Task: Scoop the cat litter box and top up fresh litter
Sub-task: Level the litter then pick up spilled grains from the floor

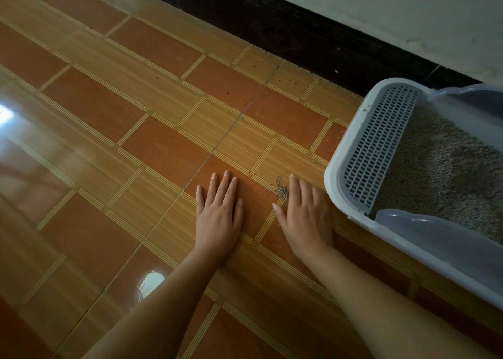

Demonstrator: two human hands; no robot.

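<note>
Your left hand [219, 217], right hand [304, 217]: flat on floor [136, 146], fingers straight, grip empty. Litter box [333, 173] near right hand. Spilled litter [281, 191] at its fingertips: light, loose, probably rolls on glossy tile; cup, don't pinch.

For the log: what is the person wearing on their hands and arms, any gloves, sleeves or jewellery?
Nothing. The left hand and right hand are bare: no gloves, rings or watch, and no sleeve shows up to the picture's lower edge.
</note>
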